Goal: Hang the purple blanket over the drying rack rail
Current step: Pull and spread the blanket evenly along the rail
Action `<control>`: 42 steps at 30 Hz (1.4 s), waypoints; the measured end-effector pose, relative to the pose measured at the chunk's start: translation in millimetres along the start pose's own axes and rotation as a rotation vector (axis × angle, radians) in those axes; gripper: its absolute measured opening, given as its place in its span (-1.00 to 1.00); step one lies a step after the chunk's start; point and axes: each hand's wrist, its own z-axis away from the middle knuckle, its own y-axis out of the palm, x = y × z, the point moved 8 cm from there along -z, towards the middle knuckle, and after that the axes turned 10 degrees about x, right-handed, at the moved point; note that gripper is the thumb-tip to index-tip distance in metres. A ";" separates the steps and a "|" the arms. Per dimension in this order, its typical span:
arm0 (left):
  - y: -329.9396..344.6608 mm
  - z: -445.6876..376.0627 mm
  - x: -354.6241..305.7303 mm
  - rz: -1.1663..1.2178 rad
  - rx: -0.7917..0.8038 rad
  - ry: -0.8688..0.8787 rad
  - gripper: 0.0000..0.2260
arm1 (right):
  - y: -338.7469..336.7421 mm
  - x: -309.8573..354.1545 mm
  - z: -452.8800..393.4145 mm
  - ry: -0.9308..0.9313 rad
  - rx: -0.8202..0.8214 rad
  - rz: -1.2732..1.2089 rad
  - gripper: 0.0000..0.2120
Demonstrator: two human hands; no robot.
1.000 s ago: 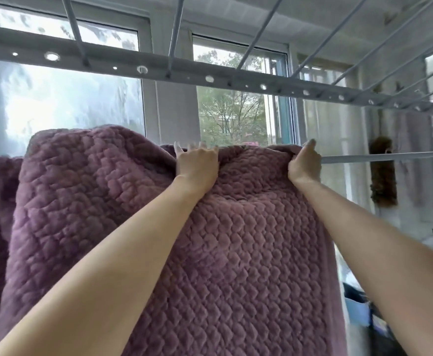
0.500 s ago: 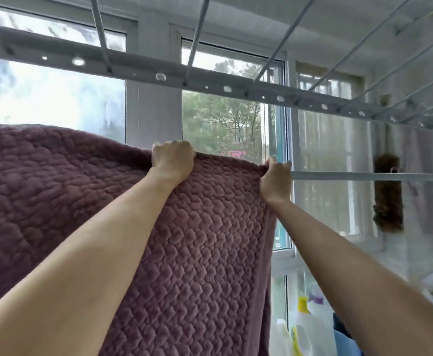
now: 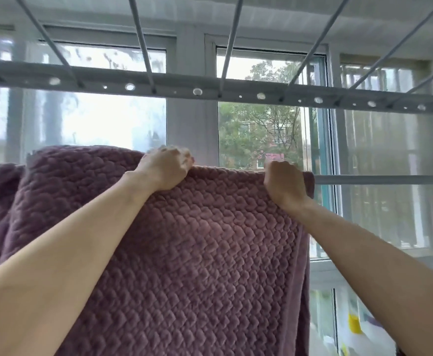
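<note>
The purple blanket (image 3: pixel 197 253), quilted and thick, hangs in front of me with its top fold lying along a grey drying rack rail (image 3: pixel 379 179). My left hand (image 3: pixel 166 168) grips the top fold near the middle. At the blanket's right corner my right hand (image 3: pixel 283 183) clutches the fold where the bare rail starts. Left of my left hand the blanket bulges up above the rail line, and a darker part hangs at the far left.
An overhead rack bar (image 3: pixel 210 89) with holes and several thin rods runs across above the hands. Windows (image 3: pixel 259 134) stand right behind the rail. A white bottle with a yellow part (image 3: pixel 355 327) sits low at the right.
Both hands stayed on the blanket's top fold and slid it left along the rail, baring more rail at the right. The fold now lies flatter between my hands.
</note>
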 end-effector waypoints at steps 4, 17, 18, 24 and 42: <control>-40.8 39.0 90.5 -0.220 -0.157 -0.306 -0.63 | 6.5 120.9 -11.9 -0.307 0.175 -0.363 -0.64; -47.3 124.7 250.2 0.515 -0.232 -0.777 -0.59 | 36.5 278.5 -32.3 -0.286 0.198 -0.369 -0.86; -48.6 123.0 247.9 0.547 -0.282 -0.768 -0.76 | 34.7 284.9 -31.5 -0.295 0.190 -0.367 -0.83; -71.5 93.4 207.5 0.007 -0.367 -0.431 -0.80 | 36.4 330.3 -32.0 -0.384 0.193 -0.265 -0.83; -50.6 55.0 156.1 0.569 -0.036 -0.148 -0.71 | 36.3 235.6 -47.8 -0.214 0.315 -0.329 -0.84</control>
